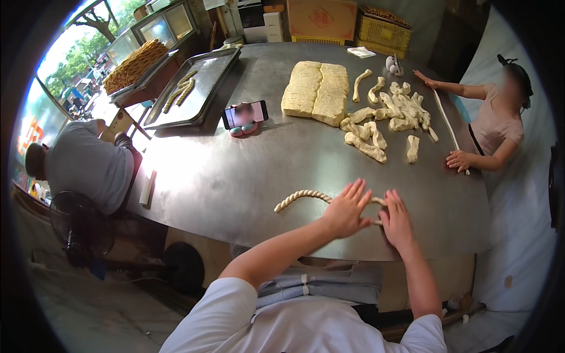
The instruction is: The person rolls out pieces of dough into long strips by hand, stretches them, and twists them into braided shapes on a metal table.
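On the steel worktable [247,176], my left hand [348,211] lies flat with fingers spread over a strand of dough. A twisted dough rope [304,194] curves out to the left from under it. My right hand [397,218] rests palm down close beside, over the strand's other end; short bits of dough show between the two hands. What lies under both palms is hidden. Beyond my hands is a loose pile of dough pieces [404,108], with one separate short piece [412,149] nearer me. A large scored dough slab [315,90] sits left of the pile.
A metal tray [207,92] holds several twisted dough pieces. A phone [245,115] stands on a holder. At the right, a co-worker [499,119] has both hands at a long dough strand [446,119]. Another person [88,163] sits at the left, near a white roller-like object [148,187].
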A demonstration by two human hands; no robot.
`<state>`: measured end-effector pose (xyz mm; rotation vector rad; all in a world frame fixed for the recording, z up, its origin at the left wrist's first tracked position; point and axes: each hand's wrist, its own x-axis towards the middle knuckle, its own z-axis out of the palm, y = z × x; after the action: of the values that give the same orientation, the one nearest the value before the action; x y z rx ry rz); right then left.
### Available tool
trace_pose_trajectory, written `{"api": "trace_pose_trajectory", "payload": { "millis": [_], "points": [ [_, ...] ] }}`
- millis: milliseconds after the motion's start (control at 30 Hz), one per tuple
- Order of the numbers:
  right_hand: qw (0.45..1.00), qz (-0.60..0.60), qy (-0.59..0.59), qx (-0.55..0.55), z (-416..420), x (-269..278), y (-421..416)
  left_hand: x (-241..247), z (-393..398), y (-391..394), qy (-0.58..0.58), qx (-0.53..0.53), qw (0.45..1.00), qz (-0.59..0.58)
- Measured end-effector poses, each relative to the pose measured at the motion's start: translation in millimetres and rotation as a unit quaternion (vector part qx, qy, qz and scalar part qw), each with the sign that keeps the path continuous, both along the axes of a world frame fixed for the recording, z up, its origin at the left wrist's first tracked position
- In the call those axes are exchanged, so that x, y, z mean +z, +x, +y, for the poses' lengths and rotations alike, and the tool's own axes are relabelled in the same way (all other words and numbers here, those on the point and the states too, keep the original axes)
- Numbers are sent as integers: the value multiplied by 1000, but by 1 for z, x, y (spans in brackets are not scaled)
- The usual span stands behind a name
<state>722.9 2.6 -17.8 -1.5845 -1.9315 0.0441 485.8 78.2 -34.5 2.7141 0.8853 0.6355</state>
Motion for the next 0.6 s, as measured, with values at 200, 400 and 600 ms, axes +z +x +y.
{"api": "trace_pose_trajectory", "payload": {
  "millis": [200,400,600],
  "points": [
    [942,131,-298,-85,-10,48,12,14,-50,-6,17,77,995,56],
    [990,-76,-95,71,-57,-1,17,0,-46,-23,-9,-70,996,45],
    [985,-11,-155,-74,12,28,18,12,5,38,65,122,990,6]
  ]
}}
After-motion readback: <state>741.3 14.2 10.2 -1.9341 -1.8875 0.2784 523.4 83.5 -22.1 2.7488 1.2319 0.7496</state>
